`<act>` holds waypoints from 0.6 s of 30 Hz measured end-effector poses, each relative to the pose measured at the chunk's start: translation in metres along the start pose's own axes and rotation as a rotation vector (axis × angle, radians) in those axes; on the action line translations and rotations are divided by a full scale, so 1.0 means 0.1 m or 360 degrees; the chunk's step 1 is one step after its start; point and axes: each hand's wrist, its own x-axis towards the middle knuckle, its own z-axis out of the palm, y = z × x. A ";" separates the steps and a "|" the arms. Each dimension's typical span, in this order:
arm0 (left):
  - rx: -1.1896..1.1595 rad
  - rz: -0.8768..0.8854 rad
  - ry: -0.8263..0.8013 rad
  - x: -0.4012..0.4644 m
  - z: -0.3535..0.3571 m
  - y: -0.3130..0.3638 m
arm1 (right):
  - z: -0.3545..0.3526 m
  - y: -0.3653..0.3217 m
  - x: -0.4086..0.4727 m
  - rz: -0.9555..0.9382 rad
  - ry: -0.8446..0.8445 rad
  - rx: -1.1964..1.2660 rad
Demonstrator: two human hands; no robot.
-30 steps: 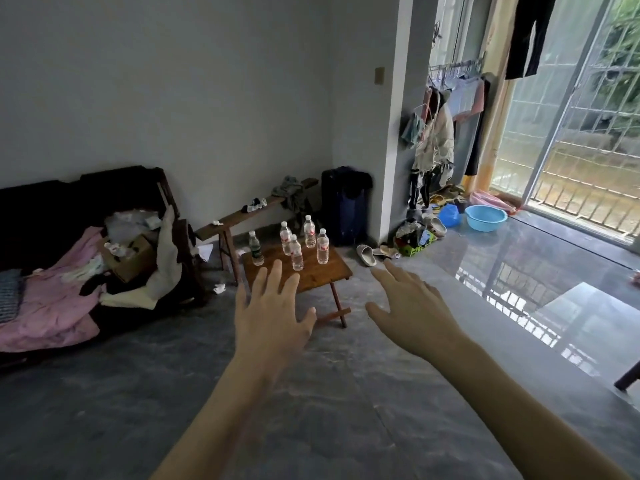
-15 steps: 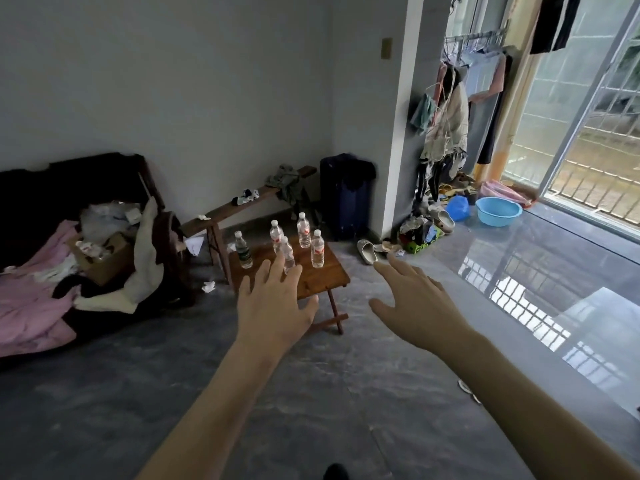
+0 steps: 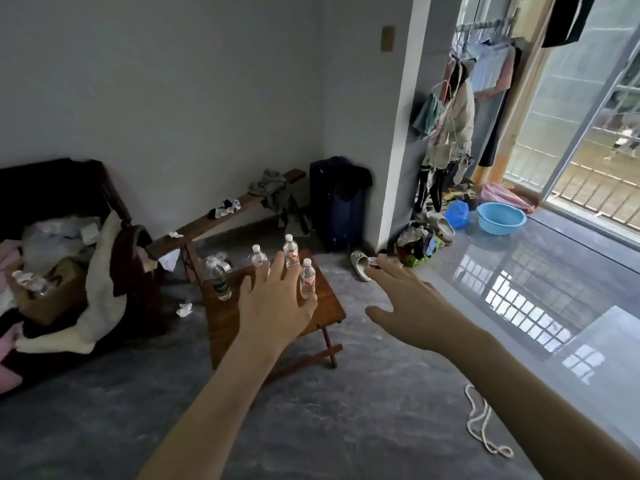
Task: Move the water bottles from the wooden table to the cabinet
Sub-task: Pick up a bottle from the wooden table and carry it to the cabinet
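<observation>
A small wooden folding table (image 3: 225, 320) stands on the grey floor ahead of me. Several clear water bottles stand upright on it: a green-labelled bottle (image 3: 219, 279) at the left, and red-labelled bottles (image 3: 291, 250) toward the back and right (image 3: 307, 277). My left hand (image 3: 277, 303) reaches out with fingers spread, in front of the bottles and hiding part of them, holding nothing. My right hand (image 3: 408, 303) is stretched out to the right of the table, fingers apart and empty. No cabinet is in view.
A dark sofa (image 3: 52, 188) piled with clothes and a box sits left. A wooden bench (image 3: 221, 223) and dark suitcase (image 3: 337, 202) stand against the wall. Slippers, a blue basin (image 3: 500, 218) and hanging clothes lie right. A white rope (image 3: 481, 420) lies on the floor.
The view has closed in on the table, which appears larger and nearer. Both open hands now reach closer to the bottles, the left one overlapping them.
</observation>
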 end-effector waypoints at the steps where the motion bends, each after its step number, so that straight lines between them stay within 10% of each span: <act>1: -0.0002 0.0001 0.0006 0.11 0.02 0.02 | -0.01 0.05 0.12 -0.0001 -0.0017 -0.0007; 18: 0.0076 -0.0284 -0.0183 2.30 0.47 0.34 | -0.42 1.28 2.62 -0.0191 -0.0206 -0.0054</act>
